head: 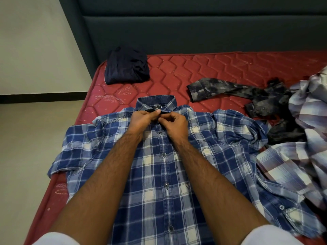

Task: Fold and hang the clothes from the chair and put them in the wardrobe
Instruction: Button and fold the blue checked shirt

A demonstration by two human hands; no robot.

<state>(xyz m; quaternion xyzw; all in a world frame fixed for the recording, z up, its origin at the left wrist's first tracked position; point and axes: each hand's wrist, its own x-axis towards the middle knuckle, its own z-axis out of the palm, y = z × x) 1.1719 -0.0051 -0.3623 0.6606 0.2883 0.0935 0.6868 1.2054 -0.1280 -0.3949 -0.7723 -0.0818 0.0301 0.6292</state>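
Left hand (pixel 141 119) and right hand (pixel 174 123) both pinch the blue plaid shirt (pixel 159 174) just below its collar label (pixel 155 108), whose writing is illegible.

My left hand (pixel 143 119) and right hand (pixel 174 123) cover the plaid shirt's (pixel 159 174) top button; the pale checked shirt (pixel 304 156) runs off the mattress's (pixel 203 68) right edge.
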